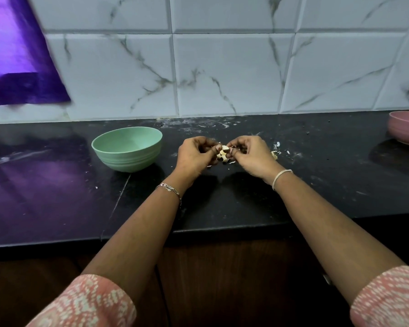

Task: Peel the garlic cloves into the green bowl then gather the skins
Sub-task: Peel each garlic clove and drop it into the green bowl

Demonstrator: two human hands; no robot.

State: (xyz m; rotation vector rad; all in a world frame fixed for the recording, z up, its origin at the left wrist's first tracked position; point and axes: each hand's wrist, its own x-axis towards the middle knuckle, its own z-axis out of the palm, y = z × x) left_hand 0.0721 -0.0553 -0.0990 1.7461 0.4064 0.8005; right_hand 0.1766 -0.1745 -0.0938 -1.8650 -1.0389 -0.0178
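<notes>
Just above the black counter (222, 204), my left hand (194, 154) and my right hand (250, 154) meet, and both pinch a pale garlic clove (223, 152) between thumbs and curled fingertips. Loose skin hangs from the clove. The green bowl (127, 148) stands to the left of my left hand, and nothing shows inside it. A few bits of garlic skin (275, 153) lie on the counter to the right of my right hand, with small flakes (230, 162) under my hands.
A pink bowl (405, 131) stands at the far right edge of the counter. A white marble-tiled wall (222, 67) rises behind. A purple sheet (14, 55) hangs at the upper left. The counter's front edge runs below my forearms.
</notes>
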